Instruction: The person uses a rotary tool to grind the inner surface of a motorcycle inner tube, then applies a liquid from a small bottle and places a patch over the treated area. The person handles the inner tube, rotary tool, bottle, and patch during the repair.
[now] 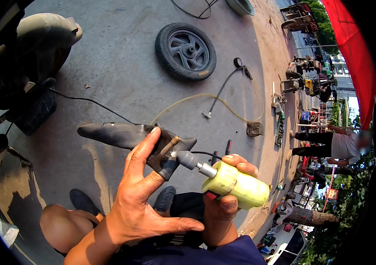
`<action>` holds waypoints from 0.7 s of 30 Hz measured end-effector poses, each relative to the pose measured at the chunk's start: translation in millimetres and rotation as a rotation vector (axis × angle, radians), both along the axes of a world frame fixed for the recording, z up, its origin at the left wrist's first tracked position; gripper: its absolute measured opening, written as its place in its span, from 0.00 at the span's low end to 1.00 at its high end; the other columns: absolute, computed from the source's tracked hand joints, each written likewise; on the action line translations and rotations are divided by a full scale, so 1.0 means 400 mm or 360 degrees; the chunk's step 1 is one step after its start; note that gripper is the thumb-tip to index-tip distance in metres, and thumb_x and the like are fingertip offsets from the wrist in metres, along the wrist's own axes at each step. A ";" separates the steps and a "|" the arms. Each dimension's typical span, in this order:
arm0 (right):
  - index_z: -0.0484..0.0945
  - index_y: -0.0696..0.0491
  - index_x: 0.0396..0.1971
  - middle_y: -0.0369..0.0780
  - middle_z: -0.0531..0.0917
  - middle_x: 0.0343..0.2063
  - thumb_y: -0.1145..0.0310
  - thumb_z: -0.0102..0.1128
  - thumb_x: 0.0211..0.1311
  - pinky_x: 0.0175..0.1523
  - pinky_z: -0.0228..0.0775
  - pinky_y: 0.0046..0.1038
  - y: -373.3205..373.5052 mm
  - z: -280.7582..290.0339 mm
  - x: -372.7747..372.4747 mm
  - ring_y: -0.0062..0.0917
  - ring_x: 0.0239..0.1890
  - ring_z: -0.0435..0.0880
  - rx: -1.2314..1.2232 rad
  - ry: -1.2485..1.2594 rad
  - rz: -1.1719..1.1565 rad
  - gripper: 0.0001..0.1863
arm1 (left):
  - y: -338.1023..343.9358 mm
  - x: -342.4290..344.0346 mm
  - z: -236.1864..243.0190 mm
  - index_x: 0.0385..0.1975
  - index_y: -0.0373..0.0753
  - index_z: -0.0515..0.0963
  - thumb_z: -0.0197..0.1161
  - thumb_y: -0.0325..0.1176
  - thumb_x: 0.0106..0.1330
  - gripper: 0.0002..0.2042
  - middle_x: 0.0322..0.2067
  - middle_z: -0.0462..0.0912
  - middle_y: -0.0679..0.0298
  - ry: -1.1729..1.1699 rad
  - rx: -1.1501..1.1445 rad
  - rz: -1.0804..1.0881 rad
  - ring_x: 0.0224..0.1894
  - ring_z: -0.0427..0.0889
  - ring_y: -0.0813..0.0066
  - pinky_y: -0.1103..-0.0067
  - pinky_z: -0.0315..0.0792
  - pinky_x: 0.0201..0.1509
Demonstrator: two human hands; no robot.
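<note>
My left hand (135, 201) grips a black rubber inner tube (117, 136) in front of me, its fingers behind the rubber and the thumb stretched out toward the right. A brass-coloured valve stem (170, 145) sticks out of the tube beside my fingertips. My right hand (230, 203) is wrapped around a yellow-green handheld rotary grinder (241, 187). The tool's grey cone-shaped head (187, 160) meets the rubber next to the valve stem; whether it is spinning cannot be told.
On the concrete lie a wheel with tyre (186, 51), a pressure gauge (238, 62) with hose, and a brown block-like lump (254, 129). A black cable (91, 101) runs from the vehicle part (42, 39) at left. A person (329, 145) stands far right.
</note>
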State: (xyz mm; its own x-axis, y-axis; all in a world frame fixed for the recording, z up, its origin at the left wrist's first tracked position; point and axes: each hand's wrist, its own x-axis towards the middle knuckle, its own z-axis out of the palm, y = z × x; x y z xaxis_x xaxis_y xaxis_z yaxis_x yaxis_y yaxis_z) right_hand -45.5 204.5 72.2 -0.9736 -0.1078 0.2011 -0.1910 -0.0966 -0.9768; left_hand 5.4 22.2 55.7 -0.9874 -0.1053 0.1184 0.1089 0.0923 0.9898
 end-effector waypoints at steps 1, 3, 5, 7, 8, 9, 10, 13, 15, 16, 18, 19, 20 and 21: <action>0.70 0.55 0.55 0.48 0.76 0.49 0.53 0.77 0.48 0.50 0.74 0.25 -0.005 0.002 -0.001 0.28 0.45 0.79 -0.0006 0.0006 -0.0004 0.38 | -0.002 0.000 0.004 0.59 0.36 0.76 0.82 0.58 0.35 0.48 0.68 0.55 0.40 -0.0011 -0.0053 0.0024 0.68 0.60 0.44 0.58 0.58 0.70; 0.70 0.55 0.54 0.48 0.76 0.48 0.52 0.77 0.48 0.50 0.73 0.26 -0.003 0.005 0.000 0.29 0.46 0.78 -0.0007 -0.0003 0.0060 0.38 | -0.005 0.001 0.009 0.57 0.37 0.77 0.81 0.59 0.35 0.47 0.67 0.56 0.40 -0.0035 -0.0153 0.0067 0.67 0.62 0.44 0.58 0.59 0.69; 0.70 0.55 0.54 0.48 0.77 0.48 0.51 0.77 0.47 0.50 0.72 0.27 0.002 0.006 0.000 0.29 0.47 0.77 -0.0002 -0.0003 0.0104 0.38 | -0.009 -0.004 0.013 0.56 0.37 0.78 0.81 0.60 0.36 0.46 0.67 0.57 0.40 -0.0025 -0.0254 0.0097 0.66 0.63 0.44 0.58 0.60 0.68; 0.70 0.55 0.54 0.48 0.77 0.48 0.50 0.77 0.47 0.51 0.71 0.27 0.004 0.006 -0.002 0.30 0.49 0.76 0.0001 0.0009 0.0136 0.38 | -0.012 -0.008 0.013 0.55 0.38 0.79 0.81 0.61 0.34 0.46 0.66 0.59 0.40 -0.0012 -0.0334 0.0125 0.65 0.64 0.44 0.58 0.61 0.67; 0.71 0.55 0.54 0.48 0.77 0.48 0.50 0.77 0.47 0.52 0.70 0.27 0.004 0.006 -0.004 0.30 0.49 0.76 0.0021 0.0015 0.0127 0.38 | -0.013 -0.009 0.014 0.54 0.38 0.80 0.81 0.61 0.32 0.46 0.66 0.60 0.40 -0.0005 -0.0364 0.0139 0.65 0.64 0.45 0.58 0.61 0.67; 0.71 0.54 0.53 0.48 0.77 0.48 0.49 0.77 0.47 0.52 0.69 0.28 0.005 0.004 -0.005 0.30 0.50 0.76 0.0038 0.0020 0.0119 0.38 | -0.014 -0.009 0.015 0.53 0.39 0.80 0.82 0.61 0.30 0.47 0.66 0.60 0.39 0.0003 -0.0395 0.0152 0.65 0.65 0.46 0.58 0.61 0.67; 0.71 0.54 0.53 0.48 0.77 0.47 0.49 0.77 0.46 0.53 0.69 0.28 0.005 0.003 -0.005 0.30 0.50 0.75 0.0056 0.0026 0.0110 0.38 | -0.015 -0.008 0.014 0.53 0.38 0.80 0.81 0.62 0.30 0.47 0.66 0.61 0.39 0.0019 -0.0418 0.0157 0.64 0.65 0.46 0.58 0.61 0.66; 0.71 0.55 0.52 0.48 0.78 0.47 0.48 0.76 0.46 0.55 0.66 0.29 0.004 0.008 -0.003 0.31 0.50 0.75 0.0055 0.0013 0.0123 0.38 | -0.014 -0.008 0.010 0.50 0.37 0.81 0.81 0.62 0.30 0.46 0.66 0.61 0.40 0.0058 -0.0470 0.0155 0.64 0.65 0.45 0.58 0.61 0.66; 0.71 0.55 0.52 0.47 0.78 0.46 0.47 0.76 0.46 0.56 0.65 0.30 0.000 0.010 -0.001 0.32 0.51 0.74 0.0082 0.0016 0.0097 0.38 | -0.013 -0.008 0.008 0.49 0.36 0.82 0.80 0.62 0.31 0.45 0.66 0.61 0.40 0.0062 -0.0507 0.0144 0.64 0.65 0.45 0.58 0.61 0.66; 0.72 0.55 0.52 0.47 0.78 0.46 0.47 0.76 0.46 0.56 0.64 0.30 -0.002 0.008 -0.001 0.32 0.51 0.74 0.0099 0.0017 0.0076 0.38 | -0.012 -0.009 0.007 0.49 0.36 0.82 0.80 0.62 0.31 0.45 0.66 0.61 0.40 0.0067 -0.0511 0.0148 0.63 0.65 0.45 0.58 0.62 0.66; 0.71 0.55 0.52 0.47 0.78 0.46 0.47 0.76 0.46 0.57 0.64 0.30 0.002 0.005 -0.004 0.32 0.51 0.74 0.0092 0.0045 0.0100 0.38 | -0.011 -0.012 0.007 0.49 0.36 0.82 0.79 0.63 0.32 0.44 0.66 0.61 0.40 0.0080 -0.0518 0.0156 0.63 0.66 0.45 0.58 0.62 0.65; 0.71 0.55 0.52 0.47 0.78 0.46 0.47 0.76 0.46 0.57 0.63 0.30 0.004 0.004 -0.006 0.32 0.52 0.74 0.0089 0.0061 0.0112 0.38 | -0.012 -0.012 0.007 0.49 0.36 0.82 0.79 0.62 0.32 0.44 0.66 0.61 0.40 0.0083 -0.0532 0.0160 0.63 0.66 0.45 0.58 0.62 0.65; 0.71 0.56 0.52 0.48 0.78 0.46 0.47 0.75 0.46 0.57 0.63 0.30 0.006 0.003 -0.008 0.32 0.52 0.74 0.0088 0.0067 0.0125 0.38 | -0.014 -0.013 0.007 0.49 0.36 0.82 0.79 0.62 0.32 0.44 0.66 0.61 0.40 0.0086 -0.0545 0.0163 0.63 0.66 0.45 0.59 0.62 0.65; 0.71 0.56 0.52 0.48 0.78 0.46 0.47 0.75 0.47 0.58 0.63 0.31 0.008 0.002 -0.009 0.33 0.51 0.74 0.0088 0.0075 0.0137 0.38 | -0.014 -0.013 0.006 0.49 0.36 0.82 0.79 0.62 0.32 0.44 0.66 0.61 0.41 0.0090 -0.0558 0.0166 0.63 0.66 0.46 0.59 0.63 0.65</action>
State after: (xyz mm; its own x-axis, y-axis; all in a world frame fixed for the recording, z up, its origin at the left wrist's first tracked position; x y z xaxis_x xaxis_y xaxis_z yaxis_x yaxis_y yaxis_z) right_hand -49.3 207.6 73.2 -0.9498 -0.2030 0.2379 -0.2303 -0.0607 -0.9712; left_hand 0.0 16.5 58.1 -0.9644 -0.1483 0.2192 0.1346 0.4380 0.8888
